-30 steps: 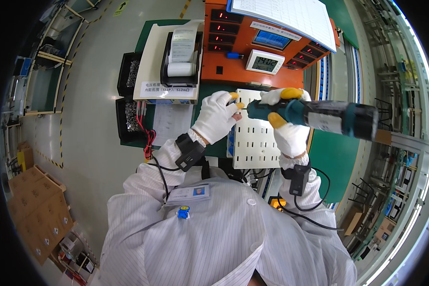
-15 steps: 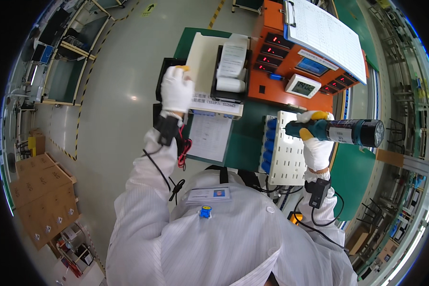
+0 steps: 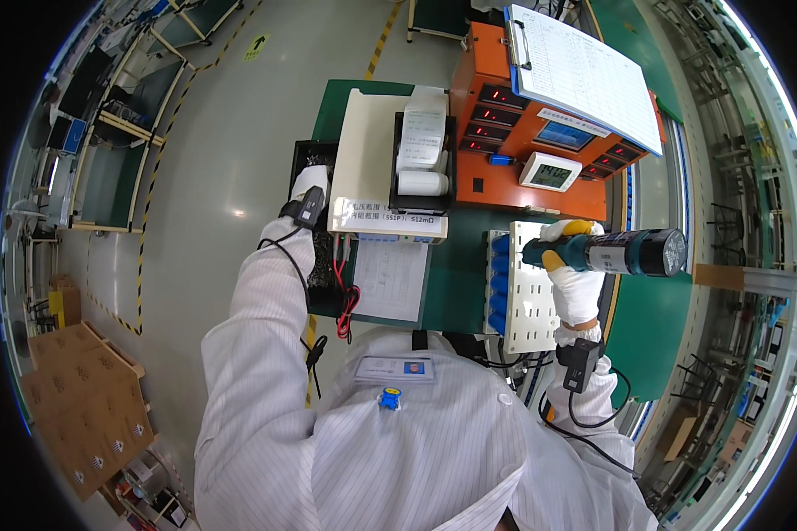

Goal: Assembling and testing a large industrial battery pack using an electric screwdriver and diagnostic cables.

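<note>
My left hand (image 3: 310, 182), in a white glove, reaches into a black bin (image 3: 303, 152) holding small dark parts at the left edge of the bench. Its fingers are too hard to make out. My right hand (image 3: 577, 288), gloved in white with yellow fingertips, is wrapped round a teal and black cordless screwdriver (image 3: 607, 254). The tool lies level, its narrow end pointing left over a white slotted plate (image 3: 533, 305). Blue cylindrical cells (image 3: 499, 281) line the left side of that plate.
A beige instrument (image 3: 363, 142) carries a black printer with a paper roll (image 3: 423, 183). Behind the plate stands an orange tester (image 3: 476, 190) with red displays, a small clock (image 3: 551, 172) and a clipboard (image 3: 584, 75). Red leads (image 3: 346, 301) hang beside a paper sheet (image 3: 390, 281).
My left hand has moved from above the bin's edge down into the bin. My right hand still holds the screwdriver over the plate. The whole view has shifted slightly.
</note>
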A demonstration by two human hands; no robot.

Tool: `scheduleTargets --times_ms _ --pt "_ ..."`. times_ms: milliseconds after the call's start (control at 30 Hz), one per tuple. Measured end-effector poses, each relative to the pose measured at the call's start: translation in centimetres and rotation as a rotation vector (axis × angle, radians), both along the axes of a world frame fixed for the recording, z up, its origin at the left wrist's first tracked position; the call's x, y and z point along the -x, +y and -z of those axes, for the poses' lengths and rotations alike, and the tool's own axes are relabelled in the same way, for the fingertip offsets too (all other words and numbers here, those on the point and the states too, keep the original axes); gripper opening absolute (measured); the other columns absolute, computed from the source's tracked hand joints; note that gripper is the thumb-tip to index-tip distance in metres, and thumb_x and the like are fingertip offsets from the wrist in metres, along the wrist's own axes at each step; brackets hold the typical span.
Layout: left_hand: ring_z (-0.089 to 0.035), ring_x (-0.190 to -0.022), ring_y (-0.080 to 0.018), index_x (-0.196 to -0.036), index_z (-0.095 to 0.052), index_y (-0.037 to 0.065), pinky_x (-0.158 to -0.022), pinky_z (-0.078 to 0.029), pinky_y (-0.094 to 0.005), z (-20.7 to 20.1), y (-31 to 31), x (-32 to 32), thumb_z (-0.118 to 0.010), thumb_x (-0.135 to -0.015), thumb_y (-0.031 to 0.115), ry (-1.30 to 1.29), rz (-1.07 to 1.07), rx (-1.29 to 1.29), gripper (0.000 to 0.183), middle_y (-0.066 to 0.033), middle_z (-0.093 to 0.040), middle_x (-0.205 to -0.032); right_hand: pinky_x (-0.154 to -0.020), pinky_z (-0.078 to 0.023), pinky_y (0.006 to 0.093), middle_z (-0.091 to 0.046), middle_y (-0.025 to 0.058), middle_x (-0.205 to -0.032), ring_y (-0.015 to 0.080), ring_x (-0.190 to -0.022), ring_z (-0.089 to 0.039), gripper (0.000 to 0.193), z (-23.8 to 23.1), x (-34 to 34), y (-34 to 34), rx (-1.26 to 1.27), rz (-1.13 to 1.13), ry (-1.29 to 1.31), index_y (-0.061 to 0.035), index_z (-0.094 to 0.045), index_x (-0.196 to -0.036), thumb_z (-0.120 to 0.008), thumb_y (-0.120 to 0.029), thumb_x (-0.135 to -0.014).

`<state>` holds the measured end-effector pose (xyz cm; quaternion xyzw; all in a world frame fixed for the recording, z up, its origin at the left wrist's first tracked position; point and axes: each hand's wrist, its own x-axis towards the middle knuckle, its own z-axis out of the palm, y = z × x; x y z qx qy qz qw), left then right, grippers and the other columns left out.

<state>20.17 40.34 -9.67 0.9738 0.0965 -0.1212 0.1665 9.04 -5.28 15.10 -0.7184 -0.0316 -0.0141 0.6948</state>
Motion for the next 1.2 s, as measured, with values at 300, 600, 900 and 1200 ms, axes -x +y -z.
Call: scheduleTargets --times_ms 300,600,900,1200 --pt "-0.066 -0.093 -0.0384 -0.098 -0.069 0.008 -0.080 -0.053 -0.0458 -2.9 -0.7 2.4 -0.058 -0.087 0.018 -0.279 -0.142 0.039 0.019 -0.0179 -0.069 -0.096 -0.082 -0.052 0.0310 -0.062 0.0049 -0.098 0.0158 -0.089 -0.061 0.035 -0.3 -0.3 0.3 0.013 -0.021 -0.010 -0.0058 -0.056 -0.103 -0.065 0.012 -0.074" --pt "-0.068 -0.082 -0.0349 -0.095 -0.066 0.005 -0.073 -0.054 -0.0403 -1.9 0.8 3.4 -0.063 -0.087 0.013 -0.347 -0.317 0.226 0.012 -0.0172 -0.070 -0.086 -0.086 -0.053 0.0345 -0.062 0.0068 -0.098 0.0182 -0.091 -0.061 0.034 -0.9 -1.1 0.0 0.128 -0.139 -0.014 -0.0064 -0.055 -0.103 -0.066 0.010 -0.076" --pt "-0.065 -0.066 -0.0166 -0.097 -0.058 -0.001 -0.058 -0.054 -0.0266 -5.0 -0.7 4.6 -0.055 -0.088 -0.007 -0.386 -0.594 0.822 0.011 -0.0097 -0.064 -0.082 -0.081 -0.051 0.0310 -0.065 0.0053 -0.092 0.0167 -0.085 -0.063 0.032 -2.0 -0.9 -0.4 0.039 -0.103 -0.002 -0.0053 -0.060 -0.097 -0.068 0.010 -0.070" --pt "-0.070 -0.088 -0.0194 -0.104 -0.058 -0.004 -0.073 -0.058 -0.0264 -17.2 -13.2 7.7 -0.060 -0.091 -0.003 -0.422 -0.391 1.115 0.014 -0.0130 -0.068 -0.098 -0.101 -0.045 0.0470 -0.060 0.0083 -0.102 0.0243 -0.099 -0.060 0.047 -5.0 0.5 -5.4 -0.422 -0.252 -0.175 -0.0083 -0.049 -0.110 -0.078 0.001 -0.075"
